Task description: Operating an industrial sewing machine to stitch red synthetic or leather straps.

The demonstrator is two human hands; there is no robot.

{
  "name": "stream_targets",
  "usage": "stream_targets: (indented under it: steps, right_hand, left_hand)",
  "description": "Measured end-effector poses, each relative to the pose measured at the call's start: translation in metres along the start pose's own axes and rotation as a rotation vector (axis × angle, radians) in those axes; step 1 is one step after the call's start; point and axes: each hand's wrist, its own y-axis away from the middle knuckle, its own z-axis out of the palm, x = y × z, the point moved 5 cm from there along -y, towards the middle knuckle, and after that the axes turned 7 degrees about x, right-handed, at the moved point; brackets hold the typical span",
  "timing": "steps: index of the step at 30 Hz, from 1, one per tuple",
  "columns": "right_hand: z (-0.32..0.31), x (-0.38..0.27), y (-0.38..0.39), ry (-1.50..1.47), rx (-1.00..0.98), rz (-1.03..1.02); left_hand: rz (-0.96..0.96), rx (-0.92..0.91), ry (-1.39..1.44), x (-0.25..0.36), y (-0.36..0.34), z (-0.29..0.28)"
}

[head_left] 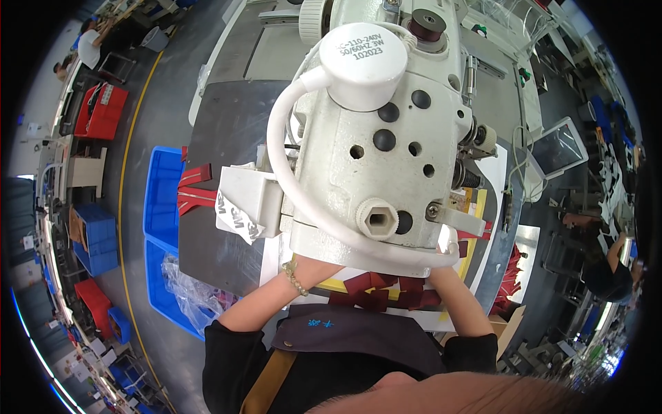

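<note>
Cloth pieces [376,290], dark red, lie low in the middle of the frame, under the big white sewing machine [376,138]. They look soft, thin and floppy, so I would hold them flat by the edges. The machine hides my left hand [314,265] and right hand [441,265], so I cannot tell their grip.

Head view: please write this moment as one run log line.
left hand: under sewing machine head, hidden | right hand: same | dark red fabric pieces: on table before the person | blue bin: left

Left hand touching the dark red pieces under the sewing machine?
Cannot tell. In the head view the sewing machine hides the left hand; dark red pieces show only beyond it.
</note>
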Motion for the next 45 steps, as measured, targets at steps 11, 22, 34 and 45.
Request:
stream_targets:
  steps: [11, 22, 34, 45]
  right_hand:
    - [0.021, 0.028, 0.040, -0.037, -0.080, 0.285]
    - [0.020, 0.029, 0.042, -0.152, -0.037, 0.384]
    - [0.011, 0.014, 0.028, 0.134, -0.061, 0.102]
    - [0.009, 0.012, 0.019, 0.049, -0.005, 0.098]
  left_hand:
    - [-0.017, -0.050, 0.044, -0.002, 0.009, -0.001]
    - [-0.059, -0.097, 0.077, -0.003, 0.006, 0.002]
    - [-0.103, -0.124, 0.105, 0.000, 0.001, 0.004]
    - [-0.145, -0.154, 0.130, 0.000, 0.003, 0.001]
